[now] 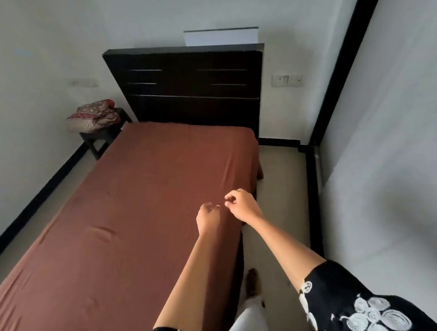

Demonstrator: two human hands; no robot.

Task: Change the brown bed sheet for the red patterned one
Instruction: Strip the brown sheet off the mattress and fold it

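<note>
Both bare arms are stretched out over the brown sheet [137, 197], near its right edge. The left grip [208, 215] has loosely curled fingers and isn't holding anything. The right grip [242, 206] is just beside it with fingers curled in and thumb by forefinger. Can't tell if it's pinching the sheet.

Bedroom in a private dwelling. A single bed [241, 256] with a tall, dark headboard [186, 90] stands against the far wall, its mattress covered by a brown sheet [127, 210]. Beside the head of the bed, a small dark stool [101, 137] carries folded red patterned bedding [93, 116]. The walls [24, 62] are plain white with black skirting [33, 201]. A switch plate [287, 80] is mounted near the headboard, and the floor [281, 186] is pale.
</note>
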